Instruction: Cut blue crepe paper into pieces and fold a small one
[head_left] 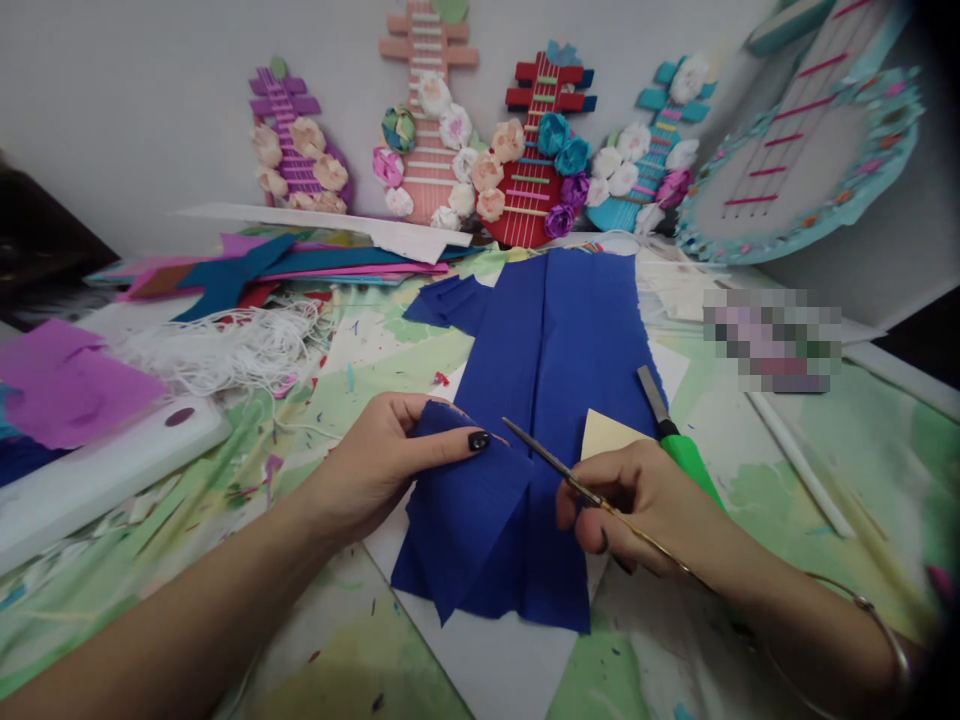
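Pale wall (150,110) behind, a row of guitar shapes with paper flowers against it, incl. a red guitar-shaped decoration (517,205); table under a green-and-white patterned cloth (322,630), littered with scraps. The cut piece of dark blue crinkled paper (465,510) was at front centre, over the near part of a long dark blue crinkled paper sheet (589,340). Left hand (379,450) had its upper edge pinched, thumb on top; right hand (652,495) had fingers wrapped around slim metal scissors (555,462), tips pointing at the piece; blade gap too fine to tell.

Handling, judged by look: piece very light, soft, floppy, not slippery, easy to tear or crease. Best hold: flat pinch near the edge being worked, lower corner left hanging.

Around it: white paper sheet (517,665) underneath; beige card (611,432) just beyond the right fingers; green-handled tool with a flat metal blade (686,455) partly behind the right wrist, likeliest to get bumped. Tangled white string (240,345) and long white plastic device (112,480) lay off left, clear of the scissors; a white stick (801,465) lay right.
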